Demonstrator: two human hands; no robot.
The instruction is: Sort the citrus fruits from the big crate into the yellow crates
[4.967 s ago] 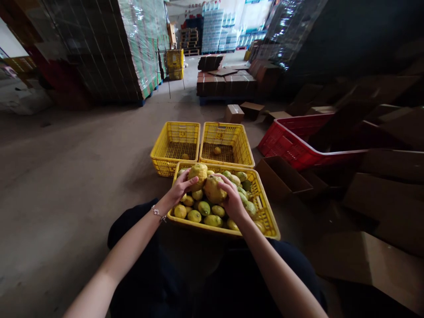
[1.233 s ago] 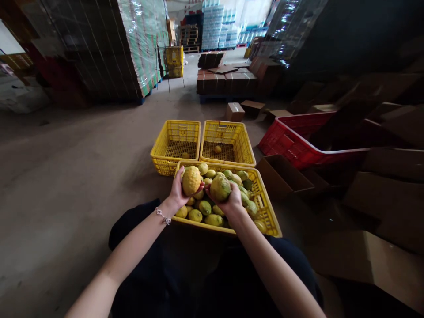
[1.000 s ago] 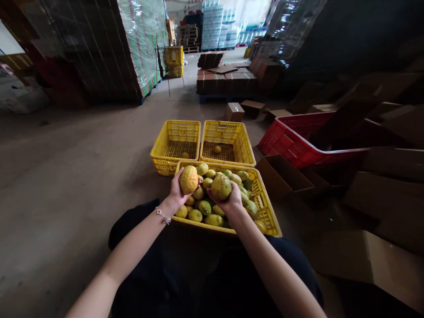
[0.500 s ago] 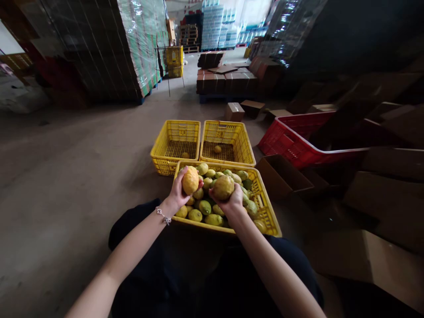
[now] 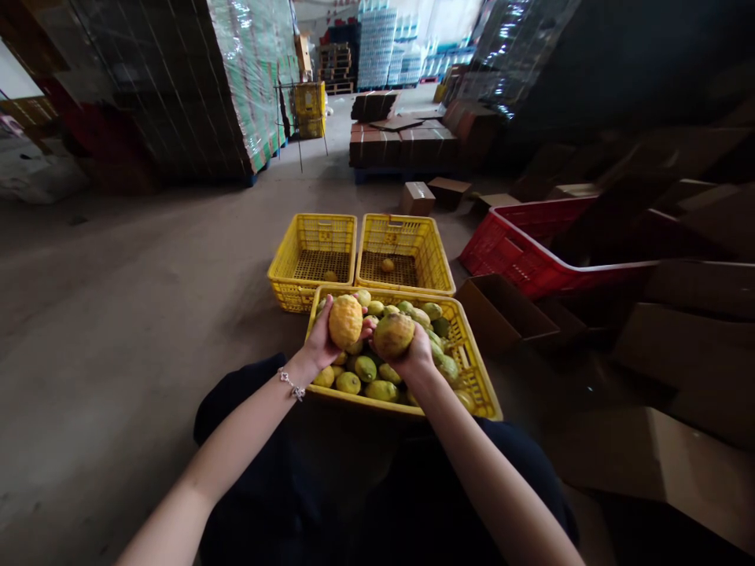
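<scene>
My left hand [image 5: 320, 340] is closed around a bright yellow, bumpy fruit [image 5: 345, 321]. Close beside it, my right hand [image 5: 416, 354] grips a duller yellow-green fruit [image 5: 393, 336] with a brownish top. Both fruits are held above the front yellow crate [image 5: 484, 387], which holds several green and yellow fruits [image 5: 381, 391]. Behind it stand two more yellow crates, the left one [image 5: 283, 271] and the right one [image 5: 440, 255], each with a fruit on its bottom.
A red crate [image 5: 510, 248] and an open cardboard box [image 5: 507, 314] stand to the right. More cardboard [image 5: 696, 464] lies at the lower right. Farther back are a small box [image 5: 418, 199], stacked cartons [image 5: 404, 145] and a wrapped pallet load [image 5: 248, 79].
Both fruits have turned a little in my hands. The yellow one has shifted slightly right and the yellow-green one slightly left, so they are closer together.
</scene>
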